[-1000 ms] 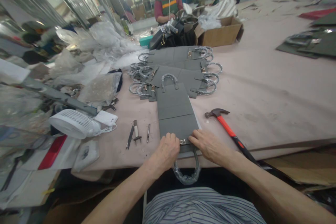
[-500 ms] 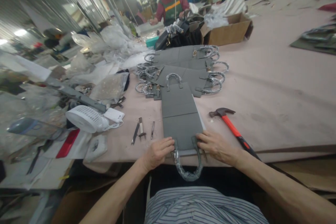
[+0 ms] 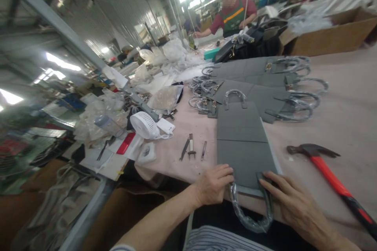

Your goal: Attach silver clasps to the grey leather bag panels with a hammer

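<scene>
A flat grey bag panel (image 3: 241, 153) lies on the table in front of me, with a plastic-wrapped handle at each end. Its near handle (image 3: 250, 223) hangs past the table edge. My left hand (image 3: 213, 184) has its fingers curled at the left foot of that handle, by the panel's lower corner. At the right foot, my right hand (image 3: 291, 196) grips the handle's tab with thumb and fingertips. A pale sheet edge shows under the panel's right side. To the right lies a claw hammer (image 3: 330, 176) with a red and black grip.
Similar grey bag panels (image 3: 259, 94) with wrapped handles are piled behind. Left of mine lie a small pen-like tool (image 3: 204, 151), a divider-like tool (image 3: 191, 147), and a white fan (image 3: 144, 124). Farther back are a cardboard box (image 3: 330, 41) and a person (image 3: 232, 11).
The view has swung left, so everything sits farther right in the picture. Both hands stay at the near handle's feet; the right hand's fingers have shifted a little on its tab.
</scene>
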A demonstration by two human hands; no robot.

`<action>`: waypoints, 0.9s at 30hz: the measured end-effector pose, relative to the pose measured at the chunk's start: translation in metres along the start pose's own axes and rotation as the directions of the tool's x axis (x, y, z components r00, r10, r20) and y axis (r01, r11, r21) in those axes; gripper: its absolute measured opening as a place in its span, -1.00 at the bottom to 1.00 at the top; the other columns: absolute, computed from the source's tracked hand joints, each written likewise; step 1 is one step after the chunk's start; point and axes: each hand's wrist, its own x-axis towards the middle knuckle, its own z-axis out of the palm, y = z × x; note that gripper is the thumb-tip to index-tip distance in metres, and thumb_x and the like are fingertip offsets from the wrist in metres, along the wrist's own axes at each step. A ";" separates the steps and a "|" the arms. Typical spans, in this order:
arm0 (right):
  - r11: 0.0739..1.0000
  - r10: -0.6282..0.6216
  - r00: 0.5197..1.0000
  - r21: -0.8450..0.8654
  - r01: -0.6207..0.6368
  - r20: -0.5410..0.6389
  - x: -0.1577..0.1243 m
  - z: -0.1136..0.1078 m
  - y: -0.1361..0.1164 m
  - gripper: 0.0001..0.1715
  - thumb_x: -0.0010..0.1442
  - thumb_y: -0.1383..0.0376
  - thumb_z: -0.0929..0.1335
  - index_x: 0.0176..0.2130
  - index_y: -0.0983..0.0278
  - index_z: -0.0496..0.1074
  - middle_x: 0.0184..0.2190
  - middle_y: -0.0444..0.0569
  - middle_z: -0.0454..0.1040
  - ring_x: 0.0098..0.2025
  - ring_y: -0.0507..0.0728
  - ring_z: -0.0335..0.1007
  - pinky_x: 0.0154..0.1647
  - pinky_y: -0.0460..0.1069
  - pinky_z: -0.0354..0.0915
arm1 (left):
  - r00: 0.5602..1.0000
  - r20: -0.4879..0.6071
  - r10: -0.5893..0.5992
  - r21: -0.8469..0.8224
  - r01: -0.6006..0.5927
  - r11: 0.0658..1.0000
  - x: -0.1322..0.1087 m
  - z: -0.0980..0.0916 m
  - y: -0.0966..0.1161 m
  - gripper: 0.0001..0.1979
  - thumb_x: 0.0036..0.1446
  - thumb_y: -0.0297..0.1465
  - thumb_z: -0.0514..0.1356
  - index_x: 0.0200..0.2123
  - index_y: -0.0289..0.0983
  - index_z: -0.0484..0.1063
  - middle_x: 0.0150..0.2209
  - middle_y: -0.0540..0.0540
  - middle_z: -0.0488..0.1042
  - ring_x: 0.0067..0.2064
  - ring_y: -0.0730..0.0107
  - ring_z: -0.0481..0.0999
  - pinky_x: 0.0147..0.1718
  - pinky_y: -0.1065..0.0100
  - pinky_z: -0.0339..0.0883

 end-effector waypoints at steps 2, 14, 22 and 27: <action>0.997 0.067 0.997 0.048 -0.066 -0.029 0.003 0.001 0.000 -0.41 0.29 0.46 0.20 0.22 0.12 0.40 0.06 0.02 0.51 -0.02 0.17 0.46 -0.02 0.06 0.43 | 0.982 -0.117 -0.148 -0.018 0.146 0.989 -0.003 -0.003 -0.001 -0.62 0.16 -0.59 0.02 0.00 -0.33 0.46 0.07 -0.28 0.55 0.16 0.25 0.53 0.15 0.24 0.45; 0.982 0.174 0.984 0.081 -0.170 -0.045 0.015 0.003 -0.010 -0.57 0.30 0.40 0.21 0.08 0.16 0.45 -0.01 0.02 0.50 -0.05 0.18 0.44 -0.06 0.07 0.41 | 0.236 -0.002 -0.972 0.279 0.933 0.226 -0.025 -0.084 -0.112 -0.80 0.01 -0.31 0.36 -0.38 -0.34 0.53 -0.33 -0.30 0.61 -0.21 0.04 0.62 -0.30 0.31 0.38; 0.977 0.191 0.981 0.097 -0.188 -0.025 0.024 -0.005 -0.019 -0.60 0.29 0.44 0.20 0.02 0.24 0.47 -0.03 0.08 0.50 -0.05 0.18 0.43 -0.06 0.09 0.41 | 0.138 0.140 -0.980 0.173 0.971 0.162 -0.016 -0.084 -0.143 -0.82 -0.26 -0.54 0.31 -0.70 -0.29 0.35 -0.68 -0.09 0.41 -0.42 0.17 0.56 -0.43 0.37 0.31; 0.971 0.209 0.977 0.124 -0.203 -0.038 0.025 -0.005 -0.023 -0.60 0.28 0.47 0.21 0.02 0.25 0.47 -0.05 0.08 0.51 -0.05 0.17 0.42 -0.06 0.10 0.39 | 0.116 0.153 -0.981 -0.048 0.993 0.110 -0.037 -0.098 -0.129 -0.97 -0.16 -0.46 0.21 -0.57 -0.30 0.41 -0.67 0.00 0.39 -0.54 0.34 0.48 -0.53 0.42 0.34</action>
